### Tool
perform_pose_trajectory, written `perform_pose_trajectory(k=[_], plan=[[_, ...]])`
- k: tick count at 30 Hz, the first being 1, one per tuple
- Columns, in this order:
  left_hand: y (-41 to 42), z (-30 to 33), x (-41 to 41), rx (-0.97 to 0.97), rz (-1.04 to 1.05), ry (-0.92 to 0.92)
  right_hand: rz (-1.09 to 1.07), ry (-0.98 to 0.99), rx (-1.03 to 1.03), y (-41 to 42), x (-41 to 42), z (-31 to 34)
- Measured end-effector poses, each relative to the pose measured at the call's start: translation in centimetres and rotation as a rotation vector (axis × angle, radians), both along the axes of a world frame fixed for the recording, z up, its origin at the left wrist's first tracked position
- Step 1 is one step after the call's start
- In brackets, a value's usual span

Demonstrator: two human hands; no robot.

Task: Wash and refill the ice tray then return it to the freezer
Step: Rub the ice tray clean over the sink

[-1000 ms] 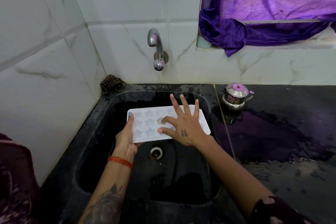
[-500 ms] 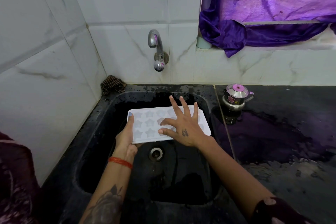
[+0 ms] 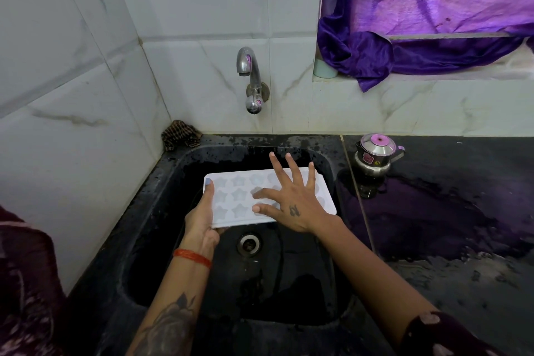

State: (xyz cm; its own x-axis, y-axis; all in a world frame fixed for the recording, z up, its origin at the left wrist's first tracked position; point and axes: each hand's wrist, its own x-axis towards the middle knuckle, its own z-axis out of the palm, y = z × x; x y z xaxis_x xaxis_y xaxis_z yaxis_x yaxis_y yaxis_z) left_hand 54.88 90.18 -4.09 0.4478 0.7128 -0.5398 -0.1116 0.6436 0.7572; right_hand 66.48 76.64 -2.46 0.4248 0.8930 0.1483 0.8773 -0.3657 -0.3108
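White marble-look wall tiles (image 3: 86,52) fill the left and far sides, and a black countertop (image 3: 462,240) runs off to the right, wet and glossy. Set into it is a black sink (image 3: 161,182) with a steel drain (image 3: 248,243) in its floor. A purple curtain (image 3: 419,9) hangs bunched over the far-right ledge. The white ice tray (image 3: 231,199), with star-shaped cups, is held over the sink basin, just beyond the drain. The right hand (image 3: 289,202) lies flat on top of it, fingers spread wide and straight. The left hand (image 3: 203,218) grips the tray's left end, thumb lying along the top edge and the fingers under it. A chrome tap (image 3: 250,78) sticks out of the far wall above. A small steel pot with a pink lid knob (image 3: 375,156) stands on the counter just right of the sink. A brown checked cloth (image 3: 180,134) sits in the far-left corner.
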Motion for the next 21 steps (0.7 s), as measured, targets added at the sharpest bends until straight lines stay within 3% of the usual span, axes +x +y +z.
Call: perform_pose_trajectory(k=[11,16,21], plan=[[-0.3,0.1,0.0,-0.006,0.005,-0.001,-0.017,-0.055,0.069,-0.4,0.3,-0.3],[-0.2,-0.1,0.2,0.010,0.006,0.021,0.003,-0.057,0.191,0.3,-0.5,0.1],[-0.1,-0.4,0.4,0.008,-0.014,0.024,0.043,-0.094,0.145,1.2,-1.1,0.2]])
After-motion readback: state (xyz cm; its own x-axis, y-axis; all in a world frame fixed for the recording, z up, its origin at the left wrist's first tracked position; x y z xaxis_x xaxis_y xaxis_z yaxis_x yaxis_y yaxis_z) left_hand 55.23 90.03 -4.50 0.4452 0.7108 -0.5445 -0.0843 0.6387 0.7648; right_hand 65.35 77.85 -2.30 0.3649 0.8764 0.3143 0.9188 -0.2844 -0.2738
